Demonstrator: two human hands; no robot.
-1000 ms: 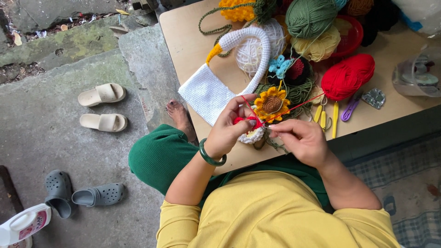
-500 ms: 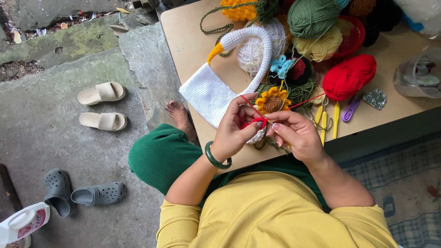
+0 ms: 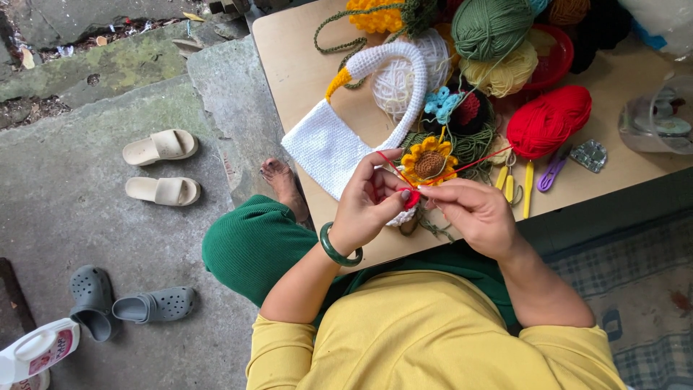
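While both hands (image 3: 426,206) grip the small red crochet piece (image 3: 411,198), red yarn (image 3: 484,159) runs up-right.

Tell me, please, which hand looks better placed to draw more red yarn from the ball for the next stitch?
Probably the right hand: the red strand runs from the small red piece toward the red yarn ball on its side. The left hand pinches the piece with the strand looped over its fingers.

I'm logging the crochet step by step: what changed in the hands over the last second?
Both hands drew together: the right hand shifted left toward the left hand, closing on the small red piece. The left hand's fingers curled tighter, the red yarn still looped over them. The sunflower, white bag and table stayed put.
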